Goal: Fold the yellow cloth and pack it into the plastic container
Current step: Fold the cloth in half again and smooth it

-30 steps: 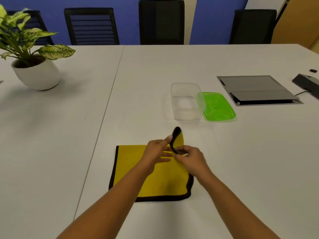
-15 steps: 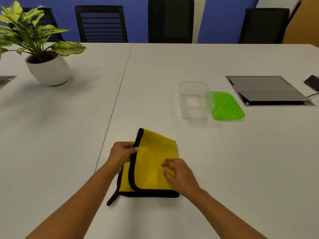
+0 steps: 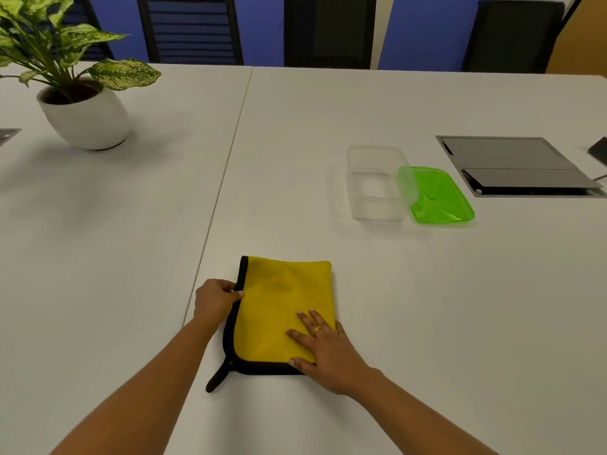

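Yellow cloth (image 3: 285, 307): folded in half, flat on the white surface (image 3: 427, 307), black-trimmed edges at 9 and 6 o'clock. Left hand (image 3: 213, 302): fingers pinched on the 9 o'clock trim. Right hand (image 3: 323, 348): fingers spread, pressed flat on the cloth. Plastic container (image 3: 377, 183): at 1 o'clock, well apart, lidless. Green lid (image 3: 438, 198): just beside it.

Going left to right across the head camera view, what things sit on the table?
Potted plant → yellow cloth → clear plastic container → green lid → grey floor-box panel.
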